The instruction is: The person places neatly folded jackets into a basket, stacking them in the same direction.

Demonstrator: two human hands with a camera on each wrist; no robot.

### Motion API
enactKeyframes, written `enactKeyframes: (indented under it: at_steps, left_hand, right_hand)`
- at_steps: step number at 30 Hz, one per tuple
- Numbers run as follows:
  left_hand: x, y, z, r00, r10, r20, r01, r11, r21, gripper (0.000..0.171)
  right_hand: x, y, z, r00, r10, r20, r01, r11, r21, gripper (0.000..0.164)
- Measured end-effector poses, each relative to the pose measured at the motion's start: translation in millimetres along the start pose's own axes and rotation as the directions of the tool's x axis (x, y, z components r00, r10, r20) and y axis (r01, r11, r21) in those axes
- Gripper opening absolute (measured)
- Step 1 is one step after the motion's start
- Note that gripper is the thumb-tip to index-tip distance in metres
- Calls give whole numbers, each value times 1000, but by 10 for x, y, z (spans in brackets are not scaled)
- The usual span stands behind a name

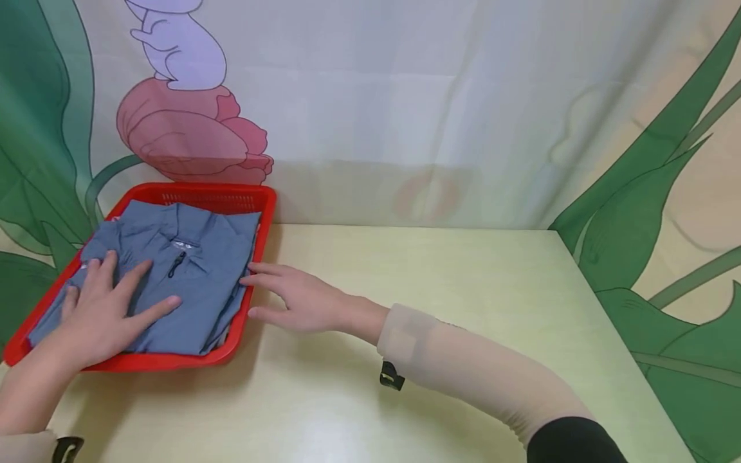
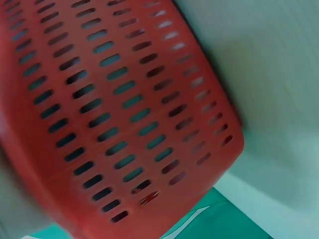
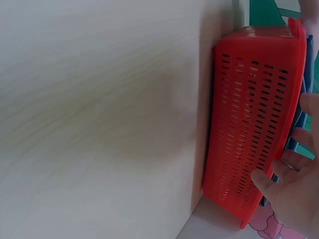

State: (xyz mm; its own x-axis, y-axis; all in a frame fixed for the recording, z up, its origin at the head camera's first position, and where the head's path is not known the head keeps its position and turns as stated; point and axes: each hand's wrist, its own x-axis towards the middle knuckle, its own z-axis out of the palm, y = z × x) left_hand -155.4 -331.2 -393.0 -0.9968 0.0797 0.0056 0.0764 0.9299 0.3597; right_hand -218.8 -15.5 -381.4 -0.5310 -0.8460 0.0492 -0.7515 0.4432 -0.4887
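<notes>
A folded blue garment (image 1: 214,289) with a collar and a short dark zip pull lies in a red plastic basket (image 1: 266,225). My left hand (image 1: 104,315) rests on its left part, fingers spread. Beside the basket's right rim is my right hand (image 1: 309,299), its fingers extended and fingertips right at the rim. Seen from the right wrist, the right hand (image 3: 294,186) has its thumb against the outer slotted wall and its fingers over the rim by the blue cloth (image 3: 301,117). Only the basket's slotted outside (image 2: 199,179) fills the left wrist view; the left hand is hidden there.
The basket stands at the left of a pale wooden table (image 1: 405,276), close to its back edge. Behind hangs a printed curtain (image 1: 359,116) with a cartoon animal and green leaves. The table's right edge slants down to the lower right.
</notes>
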Motion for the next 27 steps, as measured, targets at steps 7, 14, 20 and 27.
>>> enactKeyframes:
  at_steps: [7, 14, 20, 27]
  left_hand:
    - [-102, 136, -33, 970, 65, 234, -53, 997, -59, 105]
    - [-7, 247, 18, 967, 24, 254, -31, 999, 22, 114]
    - [93, 326, 79, 963, -34, 269, 21, 998, 52, 121]
    - [186, 333, 215, 951, -91, 297, 70, 994, 83, 126]
  right_hand:
    - [13, -20, 16, 999, -2, 34, 4, 997, -79, 60]
    - [46, -39, 27, 998, 17, 57, -10, 994, -110, 63]
    - [50, -34, 37, 997, 3, 79, 6, 994, -109, 64]
    - [47, -44, 62, 997, -10, 75, 17, 995, -94, 64]
